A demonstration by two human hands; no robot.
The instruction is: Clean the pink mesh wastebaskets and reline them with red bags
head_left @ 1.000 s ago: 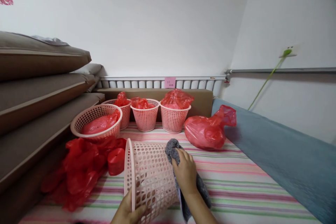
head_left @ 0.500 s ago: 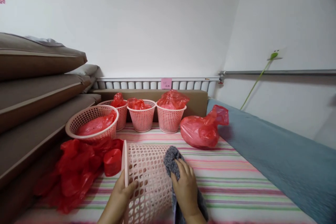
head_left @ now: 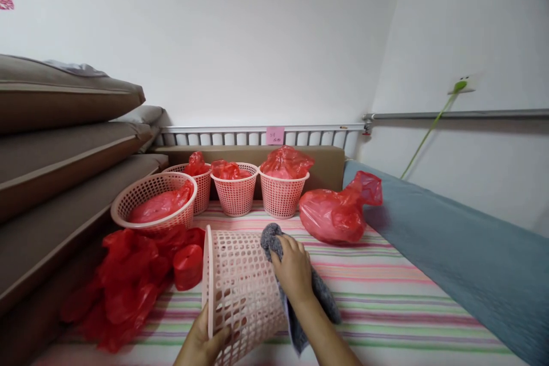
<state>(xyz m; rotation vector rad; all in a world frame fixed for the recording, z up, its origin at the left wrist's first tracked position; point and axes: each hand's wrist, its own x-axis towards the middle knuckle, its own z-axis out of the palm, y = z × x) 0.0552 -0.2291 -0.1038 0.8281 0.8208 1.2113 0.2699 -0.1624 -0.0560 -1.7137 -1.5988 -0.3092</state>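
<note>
A pink perforated basket point(head_left: 244, 291) lies on its side, its rim facing left. My left hand point(head_left: 208, 337) grips that rim from below, with the thumb on the outer wall. My right hand point(head_left: 294, 269) is closed on a grey cloth point(head_left: 319, 291) and presses it against the basket's upper side near the base; part of the cloth hangs down on the right. Left of the basket are crumpled red plastic bags point(head_left: 128, 286) and a red roll point(head_left: 188, 267).
Behind stand several pink baskets point(head_left: 281, 194) holding red bags. A filled, knotted red bag point(head_left: 332, 214) sits on the striped sheet point(head_left: 386, 309). Stacked cushions point(head_left: 64, 154) rise at left; a blue-grey padded surface point(head_left: 446, 240) runs along the right.
My right hand has moved slightly up and left along the basket with the cloth. My left hand sits a little lower and further right. The whole view has shifted slightly.
</note>
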